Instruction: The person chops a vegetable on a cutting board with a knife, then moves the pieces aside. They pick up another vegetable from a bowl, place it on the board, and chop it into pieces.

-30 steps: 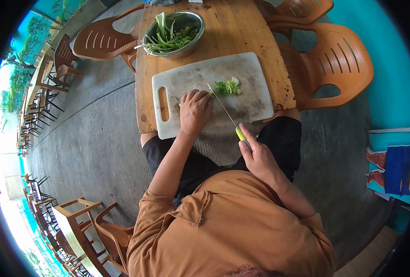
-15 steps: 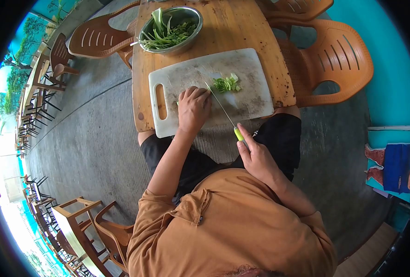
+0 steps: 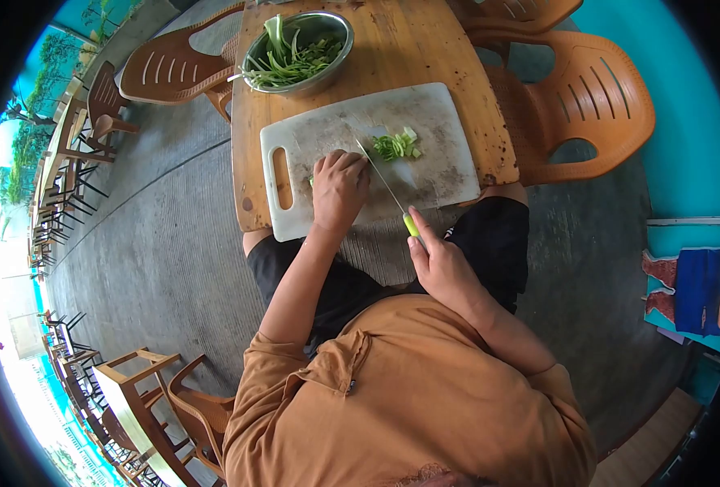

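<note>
A white cutting board (image 3: 295, 134) with a slot handle lies at the table's near edge. My left hand (image 3: 340, 188) presses down on it with fingers curled over a green vegetable, mostly hidden beneath. In my right hand (image 3: 439, 264) is a knife (image 3: 386, 180) with a yellow-green handle; its blade reaches up and left across the board, beside my left fingertips. Chopped green pieces (image 3: 396, 145) lie just right of the blade. Beyond the board, a metal bowl (image 3: 327, 79) holds long green stalks and leaves (image 3: 283, 61).
The wooden table (image 3: 412, 40) has dark spots. Orange plastic chairs stand on its left (image 3: 173, 65) and right (image 3: 591, 97). More chairs and tables line the far left. A teal wall (image 3: 684, 146) is at the right.
My right hand and the knife have shifted slightly up and left. My left hand has stayed nearly in place on the board.
</note>
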Demonstrator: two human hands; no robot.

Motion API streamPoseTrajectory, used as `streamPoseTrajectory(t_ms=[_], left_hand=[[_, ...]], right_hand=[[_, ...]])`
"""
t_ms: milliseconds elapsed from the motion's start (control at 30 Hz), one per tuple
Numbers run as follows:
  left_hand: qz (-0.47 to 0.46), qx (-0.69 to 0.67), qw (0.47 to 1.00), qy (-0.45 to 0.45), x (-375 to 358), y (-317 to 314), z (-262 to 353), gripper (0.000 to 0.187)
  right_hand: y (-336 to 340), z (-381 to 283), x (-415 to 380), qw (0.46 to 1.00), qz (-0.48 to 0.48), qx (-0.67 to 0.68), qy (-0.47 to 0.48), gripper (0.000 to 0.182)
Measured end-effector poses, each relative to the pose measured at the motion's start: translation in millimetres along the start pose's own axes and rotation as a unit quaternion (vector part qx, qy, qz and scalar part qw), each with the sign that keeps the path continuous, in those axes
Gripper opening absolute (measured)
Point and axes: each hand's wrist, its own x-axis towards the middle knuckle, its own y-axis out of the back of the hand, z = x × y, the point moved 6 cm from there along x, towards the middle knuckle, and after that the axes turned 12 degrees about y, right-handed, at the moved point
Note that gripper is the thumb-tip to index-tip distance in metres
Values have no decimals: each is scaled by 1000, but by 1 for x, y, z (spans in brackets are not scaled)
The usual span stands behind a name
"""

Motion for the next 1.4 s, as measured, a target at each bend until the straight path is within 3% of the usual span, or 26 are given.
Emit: streamPoseTrajectory(t_ms=[100, 533, 733, 1033, 1400], left_hand=[[-24, 5, 1000, 17, 0, 0, 0, 19], [23, -6, 1000, 3, -4, 2, 1, 17], [10, -14, 1000, 17, -2, 9, 6, 15], [23, -11, 999, 30, -2, 3, 0, 13], [40, -27, 997, 60, -7, 1, -4, 12]], right_hand=[[-3, 4, -1, 1000, 9, 0, 12, 57], [-8, -1, 13, 998, 3, -57, 18, 59], [0, 2, -10, 992, 54, -59, 93, 58], [15, 9, -5, 999, 28, -6, 14, 54], [13, -5, -13, 997, 35, 65, 16, 55]])
